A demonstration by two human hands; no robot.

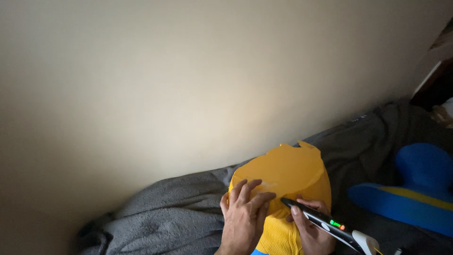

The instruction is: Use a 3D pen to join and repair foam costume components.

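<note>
1. The left hand (244,215) is lying flat on a yellow cap (283,189), down at about 6 o'clock in the view, with its fingers (252,193) spread loosely and pressing on the lower edge of the stiff yellow panel.
2. The right hand (312,226) is sitting just to the right of it, at roughly 5 o'clock, with its grip pinching a black pen-shaped tool (321,219) between thumb and fingers.
3. The tool's tip is touching the yellow panel just beside the left fingertips, and its body is slanting away toward 4 o'clock.
4. A small green and orange light (337,224) is glowing on the tool's barrel, and its far end is turning white near the bottom edge.
5. The cap is resting on a grey blanket (179,208), its stiff panel standing up toward 12 o'clock and its mesh part (279,238) lying between the two hands.
6. A blue and yellow cap (415,189) is lying well apart at 3 o'clock on the same blanket.
7. A plain pale wall (188,80) is filling everything above.
</note>
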